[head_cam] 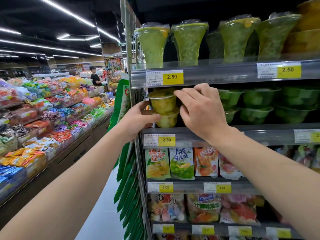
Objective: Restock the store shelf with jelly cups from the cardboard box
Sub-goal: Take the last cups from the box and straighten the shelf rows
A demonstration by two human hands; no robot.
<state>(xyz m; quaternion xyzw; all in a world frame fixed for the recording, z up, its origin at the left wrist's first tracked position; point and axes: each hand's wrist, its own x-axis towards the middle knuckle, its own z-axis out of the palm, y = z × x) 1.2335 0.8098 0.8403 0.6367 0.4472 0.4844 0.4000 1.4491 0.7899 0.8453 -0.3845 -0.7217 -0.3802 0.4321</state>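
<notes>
Two yellow jelly cups stand stacked at the left end of the second shelf. The upper yellow cup sits on the lower yellow cup. My left hand holds the lower cup from the left, its thumb across the cup's rim. From the right, my right hand curls around the upper cup, fingertips on its lid. The cardboard box is out of view.
Green jelly cups fill the same shelf to the right. Tall green cups stand on the shelf above, snack bags below. Green bags hang off the shelf's end. A candy display lines the aisle's left side; a person stands far back.
</notes>
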